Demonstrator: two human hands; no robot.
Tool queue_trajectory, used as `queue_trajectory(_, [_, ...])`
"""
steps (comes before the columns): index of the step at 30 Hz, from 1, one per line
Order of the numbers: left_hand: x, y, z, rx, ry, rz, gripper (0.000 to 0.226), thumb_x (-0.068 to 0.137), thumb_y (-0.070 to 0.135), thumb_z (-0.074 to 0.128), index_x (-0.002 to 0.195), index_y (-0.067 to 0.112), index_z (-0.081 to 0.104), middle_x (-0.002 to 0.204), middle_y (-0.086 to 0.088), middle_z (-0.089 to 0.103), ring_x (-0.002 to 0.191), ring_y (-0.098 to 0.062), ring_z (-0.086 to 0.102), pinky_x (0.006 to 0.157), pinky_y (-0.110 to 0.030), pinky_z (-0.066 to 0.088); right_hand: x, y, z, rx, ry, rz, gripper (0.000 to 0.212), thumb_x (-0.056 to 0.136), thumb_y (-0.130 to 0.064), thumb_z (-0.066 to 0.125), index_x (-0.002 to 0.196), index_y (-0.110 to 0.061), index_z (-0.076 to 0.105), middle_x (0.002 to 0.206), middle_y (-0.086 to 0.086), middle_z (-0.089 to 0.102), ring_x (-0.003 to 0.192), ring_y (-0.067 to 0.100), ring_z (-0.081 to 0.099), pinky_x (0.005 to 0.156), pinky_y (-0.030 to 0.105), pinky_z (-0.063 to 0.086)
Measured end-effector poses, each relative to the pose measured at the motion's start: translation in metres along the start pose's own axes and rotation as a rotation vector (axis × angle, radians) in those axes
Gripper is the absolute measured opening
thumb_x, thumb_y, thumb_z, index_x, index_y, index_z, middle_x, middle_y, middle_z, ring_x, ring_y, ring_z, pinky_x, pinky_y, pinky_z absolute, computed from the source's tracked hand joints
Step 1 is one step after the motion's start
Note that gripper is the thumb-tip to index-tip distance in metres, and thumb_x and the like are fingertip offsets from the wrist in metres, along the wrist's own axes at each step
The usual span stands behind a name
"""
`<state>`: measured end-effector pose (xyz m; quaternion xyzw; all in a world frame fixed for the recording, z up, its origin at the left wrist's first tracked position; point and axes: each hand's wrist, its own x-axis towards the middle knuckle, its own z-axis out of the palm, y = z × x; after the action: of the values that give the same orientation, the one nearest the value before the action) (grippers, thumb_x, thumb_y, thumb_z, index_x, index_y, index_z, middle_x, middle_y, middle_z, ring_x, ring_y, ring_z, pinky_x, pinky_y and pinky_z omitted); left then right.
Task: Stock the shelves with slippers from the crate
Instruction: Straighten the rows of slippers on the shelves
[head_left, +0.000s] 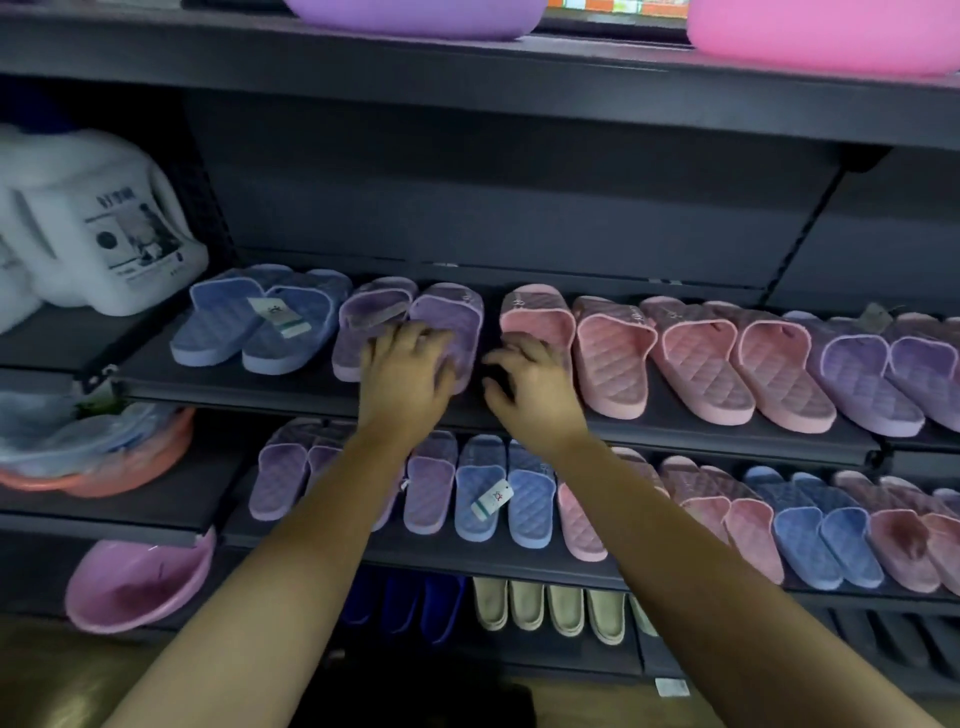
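A dark sloped shelf (291, 387) carries a row of quilted slippers: a blue pair (260, 322), a purple pair (384, 312), pink ones (613, 353) and more purple ones (872, 374) at the right. My left hand (405, 369) lies on the heels of the purple pair with its fingers bent over them. My right hand (530, 384) rests on the heel of the leftmost pink slipper (535, 317), fingers spread and slightly bent. The crate is out of view.
The lower shelf (467, 556) holds purple, blue and pink slippers; beige and navy pairs sit below it. White jugs (104, 223) stand at the left, stacked basins (93, 452) and a pink basin (140, 582) under them. Purple and pink tubs sit on the top shelf (467, 67).
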<state>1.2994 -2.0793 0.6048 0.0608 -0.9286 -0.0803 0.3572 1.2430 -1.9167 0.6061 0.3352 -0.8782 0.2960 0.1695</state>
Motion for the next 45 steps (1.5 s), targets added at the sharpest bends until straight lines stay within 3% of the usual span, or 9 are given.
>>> queue_trajectory(6, [-0.003, -0.093, 0.004, -0.123, -0.353, -0.167, 0.047, 0.086, 0.03, 0.064, 0.132, 0.024, 0.055, 0.139, -0.011, 0.05, 0.127, -0.04, 0.041, 0.105, -0.044, 0.034, 0.024, -0.054, 0.058, -0.149, -0.344, 0.14, 0.048, 0.088, -0.037, 0.058, 0.134, -0.028, 0.048, 0.149, 0.002, 0.036, 0.135, 0.037, 0.028, 0.1, 0.044, 0.041])
queue_trajectory(10, [-0.002, -0.093, 0.008, -0.198, -0.286, -0.122, 0.043, 0.083, 0.016, 0.067, 0.125, 0.015, 0.061, 0.127, -0.012, 0.06, 0.12, -0.038, 0.048, 0.101, -0.037, 0.036, 0.026, -0.06, 0.059, -0.225, -0.193, 0.146, 0.024, 0.092, -0.031, 0.052, 0.111, -0.021, 0.061, 0.115, 0.009, 0.063, 0.118, 0.036, 0.047, 0.078, 0.036, 0.05])
queue_trajectory(14, [-0.003, -0.076, 0.012, -0.18, -0.31, -0.058, 0.041, 0.086, 0.019, 0.063, 0.127, 0.017, 0.06, 0.13, -0.005, 0.059, 0.122, -0.035, 0.043, 0.102, -0.032, 0.034, 0.014, -0.047, 0.05, -0.242, -0.111, 0.137, 0.022, 0.089, -0.03, 0.055, 0.105, -0.02, 0.066, 0.103, 0.012, 0.067, 0.105, 0.037, 0.055, 0.078, 0.038, 0.051])
queue_trajectory(20, [-0.005, -0.106, -0.019, -0.137, -0.176, 0.014, 0.04, 0.089, 0.041, 0.042, 0.112, 0.021, 0.068, 0.114, -0.004, 0.065, 0.105, -0.034, 0.055, 0.084, -0.042, 0.048, 0.029, -0.077, 0.058, -0.167, 0.034, -0.017, 0.029, 0.076, -0.011, 0.064, 0.105, -0.01, 0.068, 0.106, 0.014, 0.066, 0.102, 0.039, 0.055, 0.09, 0.04, 0.045])
queue_trajectory(23, [-0.012, -0.158, -0.042, 0.046, -0.04, -0.179, 0.039, 0.089, 0.034, 0.043, 0.119, 0.018, 0.062, 0.121, -0.013, 0.056, 0.11, -0.04, 0.048, 0.09, -0.049, 0.04, 0.043, -0.118, 0.08, -0.022, -0.042, -0.116, 0.032, 0.081, -0.01, 0.065, 0.112, -0.007, 0.067, 0.121, 0.014, 0.062, 0.112, 0.038, 0.053, 0.096, 0.041, 0.046])
queue_trajectory(28, [-0.02, -0.224, -0.05, 0.109, -0.327, -0.455, 0.048, 0.095, 0.031, 0.048, 0.142, 0.027, 0.038, 0.15, -0.005, 0.032, 0.137, -0.045, 0.019, 0.11, -0.059, 0.013, 0.057, -0.162, 0.131, -0.098, -0.394, -0.174, 0.051, 0.095, -0.01, 0.047, 0.144, -0.015, 0.037, 0.154, 0.006, 0.029, 0.137, 0.036, 0.03, 0.109, 0.042, 0.034])
queue_trajectory(33, [-0.015, -0.244, -0.046, -0.053, -0.185, -0.296, 0.035, 0.083, 0.003, 0.057, 0.117, 0.009, 0.066, 0.121, -0.018, 0.059, 0.106, -0.041, 0.056, 0.1, -0.048, 0.039, 0.056, -0.17, 0.134, -0.02, -0.368, -0.124, 0.05, 0.092, -0.011, 0.051, 0.141, -0.012, 0.041, 0.148, 0.008, 0.039, 0.127, 0.033, 0.045, 0.101, 0.036, 0.039])
queue_trajectory(39, [-0.018, -0.235, -0.054, -0.108, -0.084, -0.181, 0.03, 0.074, -0.002, 0.058, 0.097, 0.007, 0.074, 0.099, -0.016, 0.067, 0.087, -0.037, 0.063, 0.082, -0.045, 0.05, 0.052, -0.168, 0.132, -0.01, -0.322, -0.132, 0.047, 0.089, -0.018, 0.055, 0.135, -0.01, 0.048, 0.138, 0.011, 0.047, 0.116, 0.034, 0.053, 0.094, 0.038, 0.047])
queue_trajectory(45, [-0.015, -0.242, -0.042, -0.144, -0.168, -0.356, 0.041, 0.073, 0.023, 0.068, 0.114, 0.015, 0.066, 0.124, -0.009, 0.054, 0.107, -0.034, 0.056, 0.097, -0.049, 0.042, 0.058, -0.166, 0.132, 0.0, -0.36, -0.129, 0.055, 0.089, -0.018, 0.057, 0.141, -0.014, 0.039, 0.155, 0.006, 0.026, 0.123, 0.036, 0.049, 0.098, 0.042, 0.045])
